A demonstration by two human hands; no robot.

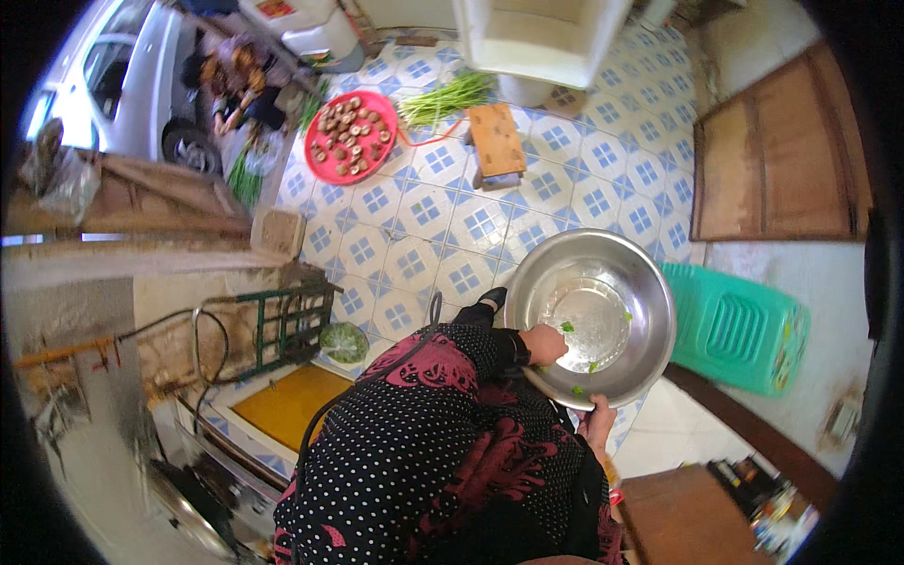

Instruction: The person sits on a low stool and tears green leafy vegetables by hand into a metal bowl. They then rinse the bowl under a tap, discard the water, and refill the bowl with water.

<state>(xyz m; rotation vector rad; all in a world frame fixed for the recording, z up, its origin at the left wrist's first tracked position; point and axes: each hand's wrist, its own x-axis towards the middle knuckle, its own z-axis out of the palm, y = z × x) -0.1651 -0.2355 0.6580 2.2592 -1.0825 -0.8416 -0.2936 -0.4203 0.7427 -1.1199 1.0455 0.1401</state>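
A large stainless steel basin (pixel 639 282) is before me, its inside wet and dotted with several bits of green leaf (pixel 567 326). My left hand (pixel 545 345) is at the basin's near left side, reaching over the rim; its fingertips are hard to make out. At the near right, my right hand (pixel 598 422) grips the basin's rim, thumb on top. Beyond the basin stands a small wooden stool (pixel 496 140). A pink-red tray (pixel 340 171) of mushrooms and a bunch of long green stalks (pixel 446 100) lie on the tiled floor.
A green plastic stool (pixel 770 318) stands right of the basin. A white tub (pixel 537 63) is at the far side. Wooden table (pixel 692 515) at lower right; green metal rack (pixel 261 332) at left. A crouching person is outside at upper left, near a car (pixel 145 78).
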